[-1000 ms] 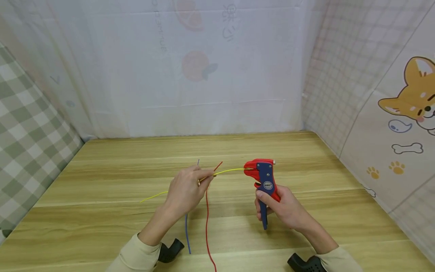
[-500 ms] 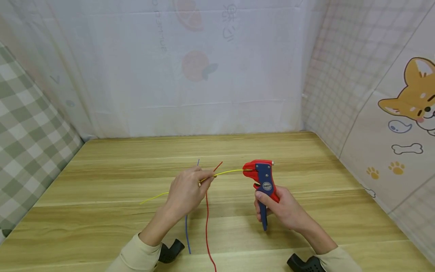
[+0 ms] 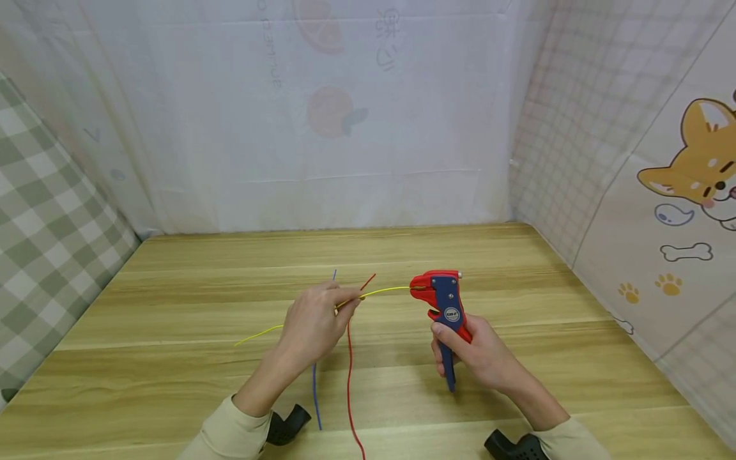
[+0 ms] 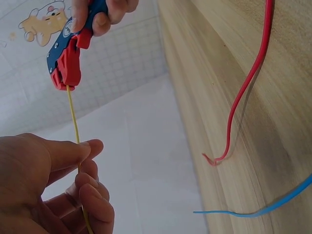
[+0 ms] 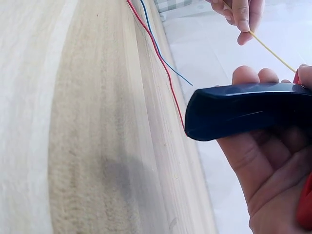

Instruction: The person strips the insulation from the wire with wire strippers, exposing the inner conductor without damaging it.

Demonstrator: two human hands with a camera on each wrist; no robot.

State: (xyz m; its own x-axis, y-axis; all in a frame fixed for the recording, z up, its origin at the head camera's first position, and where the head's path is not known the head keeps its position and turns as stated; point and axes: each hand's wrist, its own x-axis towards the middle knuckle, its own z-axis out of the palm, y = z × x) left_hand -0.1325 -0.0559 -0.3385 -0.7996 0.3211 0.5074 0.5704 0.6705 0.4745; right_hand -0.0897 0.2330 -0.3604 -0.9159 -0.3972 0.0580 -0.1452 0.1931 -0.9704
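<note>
In the head view my left hand (image 3: 315,322) pinches a yellow wire (image 3: 386,291) between thumb and forefinger. One end of that wire trails out to the left of the hand. The other end runs into the red nose of a red and blue wire stripper (image 3: 445,297). My right hand (image 3: 485,354) grips the stripper by its handles, nose toward the left. In the left wrist view the yellow wire (image 4: 74,119) enters the stripper's mouth (image 4: 67,73); its tip is hidden inside. A dark blue handle (image 5: 243,109) fills much of the right wrist view.
A red wire (image 3: 349,364) and a blue wire (image 3: 315,396) lie on the wooden table (image 3: 172,383), partly under my left hand. A white sheet (image 3: 345,160) hangs behind the table. A printed curtain (image 3: 632,191) stands at the right, a checked cloth (image 3: 52,243) at the left.
The stripper has shifted very slightly left and down, and its lower handle tip has swung a little. My left hand stays in nearly the same place with the yellow wire.
</note>
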